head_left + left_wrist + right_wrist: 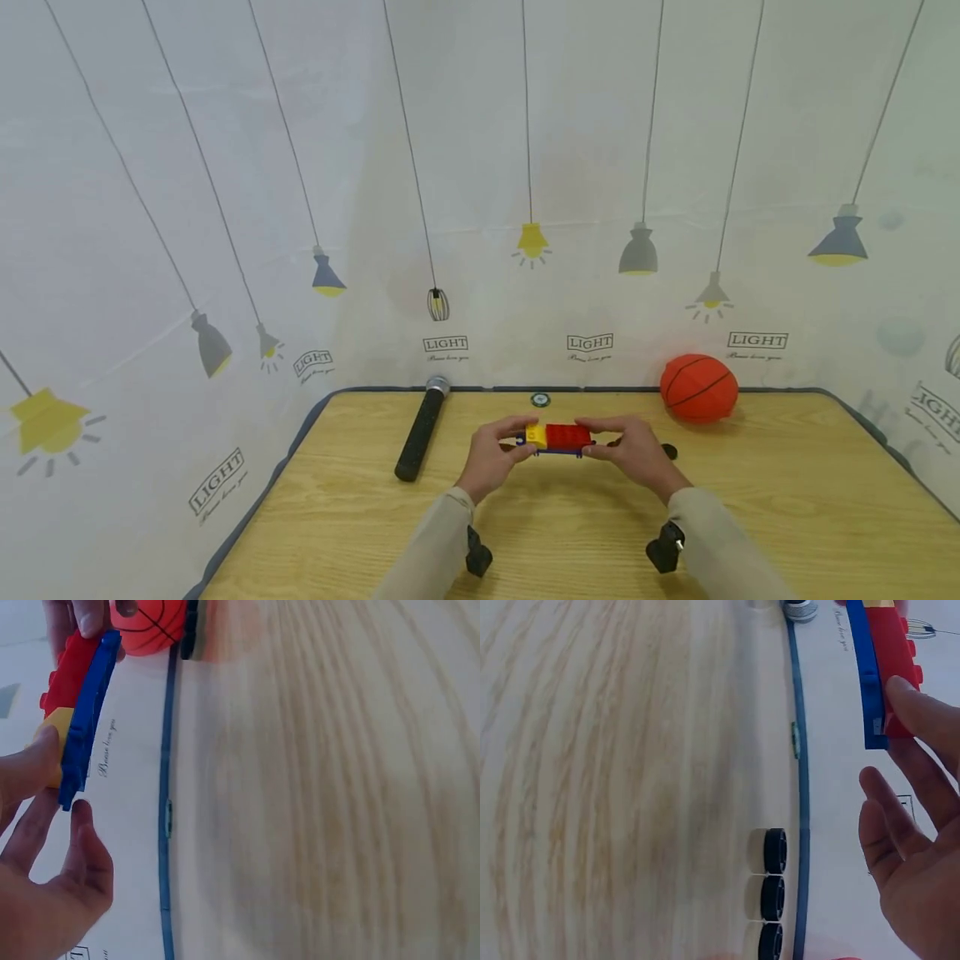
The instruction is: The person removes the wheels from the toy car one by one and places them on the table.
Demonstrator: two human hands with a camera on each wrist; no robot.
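Observation:
My two hands hold a toy block vehicle between them, raised over the table. It has a blue base (pixel 91 705), a yellow block (pixel 536 436) at the left end and a red studded block (pixel 567 437) on the right. The left hand (pixel 487 460) pinches the yellow end between thumb and fingers. At the other end, the thumb and fingers of the right hand (pixel 919 859) grip the red block. Several black wheels (pixel 775 851) stand in a row on the table, close by the right hand; in the head view that hand hides most of them.
A black microphone (pixel 422 433) with a silver head lies left of the hands on the wooden table (pixel 345 517). A round green-rimmed chip (pixel 540 399) lies near the back edge. Back right sits an orange-red ball (pixel 699 388), against a lamp-print curtain (pixel 480 275).

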